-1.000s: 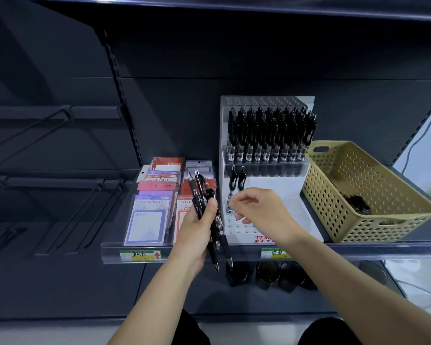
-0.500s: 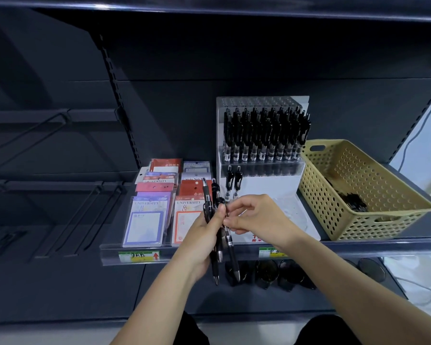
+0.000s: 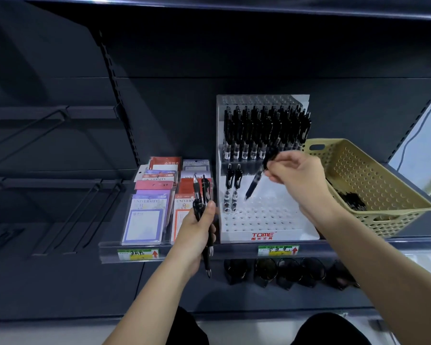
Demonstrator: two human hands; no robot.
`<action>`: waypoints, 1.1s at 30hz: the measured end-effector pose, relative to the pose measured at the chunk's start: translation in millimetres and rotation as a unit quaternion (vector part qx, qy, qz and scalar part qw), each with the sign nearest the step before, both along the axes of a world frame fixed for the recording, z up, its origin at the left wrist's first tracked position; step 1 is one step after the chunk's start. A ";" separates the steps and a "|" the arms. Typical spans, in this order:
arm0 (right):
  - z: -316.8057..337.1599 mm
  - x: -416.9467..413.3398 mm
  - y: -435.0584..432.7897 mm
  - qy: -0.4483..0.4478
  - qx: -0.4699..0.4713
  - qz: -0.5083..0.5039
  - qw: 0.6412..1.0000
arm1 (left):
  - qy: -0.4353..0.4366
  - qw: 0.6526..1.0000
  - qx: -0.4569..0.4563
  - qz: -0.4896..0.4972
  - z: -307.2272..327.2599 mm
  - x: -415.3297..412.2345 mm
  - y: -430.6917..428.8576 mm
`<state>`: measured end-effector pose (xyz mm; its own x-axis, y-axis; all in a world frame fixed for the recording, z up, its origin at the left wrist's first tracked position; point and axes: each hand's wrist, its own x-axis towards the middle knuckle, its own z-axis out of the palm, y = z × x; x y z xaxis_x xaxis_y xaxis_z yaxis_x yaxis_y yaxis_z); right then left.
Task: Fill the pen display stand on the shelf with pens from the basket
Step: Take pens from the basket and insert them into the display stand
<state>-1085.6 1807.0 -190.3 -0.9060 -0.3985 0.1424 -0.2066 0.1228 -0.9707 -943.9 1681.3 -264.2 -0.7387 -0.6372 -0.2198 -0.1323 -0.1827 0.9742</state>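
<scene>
Pen has left the bundle clenched in the left grip; the right grip pinches it, tip down, with free holes of the stand just below. Insertion is judged next.

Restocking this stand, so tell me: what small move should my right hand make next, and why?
Probably lower the pen tip-first into an empty hole beside the two standing pens: the right hand pinches it tilted over the stand, tip down, not yet seated.
</scene>
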 end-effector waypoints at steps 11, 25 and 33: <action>-24.8 -7.1 -23.0 0.105 0.101 -0.023 0.989 | -0.002 1.000 -0.022 0.010 5.2 3.7 -0.6; -47.0 -7.0 -34.8 0.113 0.198 0.004 0.974 | 0.019 0.999 -0.028 0.006 2.6 1.2 -1.1; -37.6 6.5 -20.8 0.088 0.139 -0.007 0.986 | 0.013 0.999 -0.041 -0.011 2.1 -1.0 2.1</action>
<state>-1079.1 1786.3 -227.9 -0.8825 -0.4325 0.1848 -0.3653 0.3829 -0.8485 -944.9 1683.4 -262.0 -0.7570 -0.6365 -0.1479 -0.1099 -0.0991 0.9890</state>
